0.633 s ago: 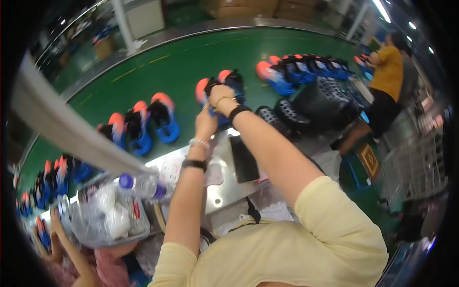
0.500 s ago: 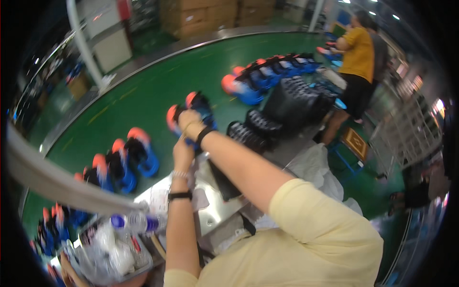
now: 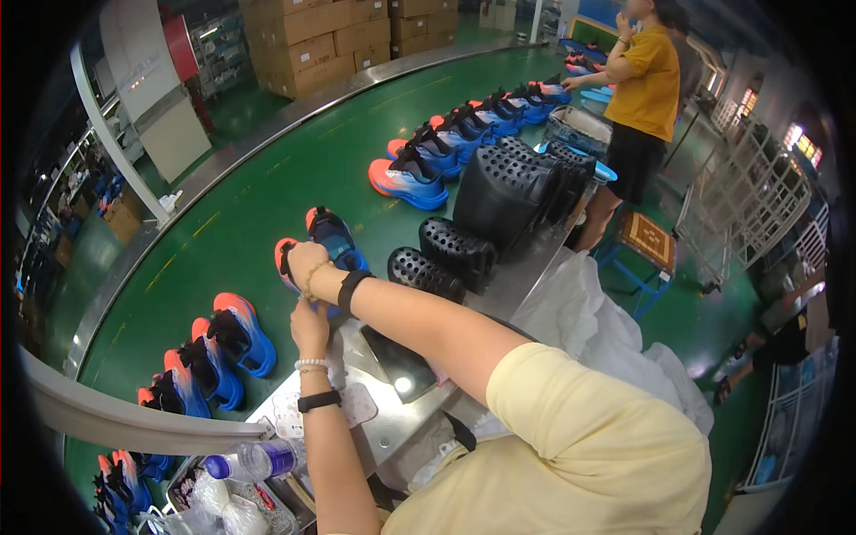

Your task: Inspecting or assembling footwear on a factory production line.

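Note:
A blue sneaker with an orange toe [image 3: 283,259] stands on the green conveyor belt, with both my hands at it. My right hand [image 3: 310,265] is closed over its upper, hiding much of the opening. Just below, my left hand [image 3: 309,329] is closed at the heel end, with its fingertips partly hidden. Close on the right is a matching sneaker [image 3: 335,239], its dark opening facing up. Two black perforated foot-shaped forms [image 3: 426,273] stand to the right of my hands.
Several sneakers [image 3: 234,337] line the belt [image 3: 241,227] at left, more [image 3: 428,160] beyond. Larger black perforated forms [image 3: 508,187] stand right. A metal ledge [image 3: 383,428] holds a dark flat device [image 3: 397,357]. A bottle [image 3: 267,459] and tray sit lower left; a person in orange [image 3: 651,85] stands far right.
My view has shifted, so the belt and shoes sit differently in the picture. Both hands stay at the same sneaker. The person in orange now has one hand raised near the head.

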Motion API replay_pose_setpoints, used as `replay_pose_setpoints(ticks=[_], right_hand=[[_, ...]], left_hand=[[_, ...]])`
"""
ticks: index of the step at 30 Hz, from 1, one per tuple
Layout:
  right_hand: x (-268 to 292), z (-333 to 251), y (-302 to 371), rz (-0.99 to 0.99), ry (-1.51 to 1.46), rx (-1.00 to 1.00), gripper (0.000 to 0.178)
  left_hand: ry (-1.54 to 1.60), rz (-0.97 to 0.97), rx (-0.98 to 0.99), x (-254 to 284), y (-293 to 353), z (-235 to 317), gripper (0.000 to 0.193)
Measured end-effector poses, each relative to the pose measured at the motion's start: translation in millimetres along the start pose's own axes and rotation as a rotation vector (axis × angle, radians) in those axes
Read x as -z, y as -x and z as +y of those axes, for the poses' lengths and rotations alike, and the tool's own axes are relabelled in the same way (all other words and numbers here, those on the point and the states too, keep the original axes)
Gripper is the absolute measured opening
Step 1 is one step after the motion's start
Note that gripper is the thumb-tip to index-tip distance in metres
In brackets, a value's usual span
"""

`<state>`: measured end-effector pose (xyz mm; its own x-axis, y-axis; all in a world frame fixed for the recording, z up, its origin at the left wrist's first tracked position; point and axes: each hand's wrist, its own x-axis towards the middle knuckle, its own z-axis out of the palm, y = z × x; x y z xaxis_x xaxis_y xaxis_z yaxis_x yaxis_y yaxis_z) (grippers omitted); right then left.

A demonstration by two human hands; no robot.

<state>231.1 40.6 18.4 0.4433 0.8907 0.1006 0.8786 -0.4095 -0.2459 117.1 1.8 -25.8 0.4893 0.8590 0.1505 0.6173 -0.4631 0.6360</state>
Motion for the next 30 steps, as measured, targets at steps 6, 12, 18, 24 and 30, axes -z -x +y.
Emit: replay_pose_setpoints(ticks=[6,12,18,24,30], right_hand=[[-6.0,-4.6,-9.6,0.021,0.006,0.032,0.014],[-13.8,-8.8,-8.7,0.148,0.062,0.121,0.017],[28.3,40.0,38.1,-0.074,-0.309,0.335,0.033],[138.4,119.4,164.3,0.277,-0.479,0.362,0.045],[121.0,237.1,211.9,0.342,-0.483,0.070,0.049]], left_hand=[[0.071,-0.078,-0.036,4.6,-8.2,-9.1,0.038],[0.058,-0.062,-0.112,2.6,-11.2,-23.0,0.041],[0.056,0.033,-0.150,-0.3,-11.9,-22.5,0.041],[0.152,0.058,0.050,31.6,-15.4,-82.1,0.037],[0.260,-0.078,0.118,30.8,-19.2,-74.5,0.042]])
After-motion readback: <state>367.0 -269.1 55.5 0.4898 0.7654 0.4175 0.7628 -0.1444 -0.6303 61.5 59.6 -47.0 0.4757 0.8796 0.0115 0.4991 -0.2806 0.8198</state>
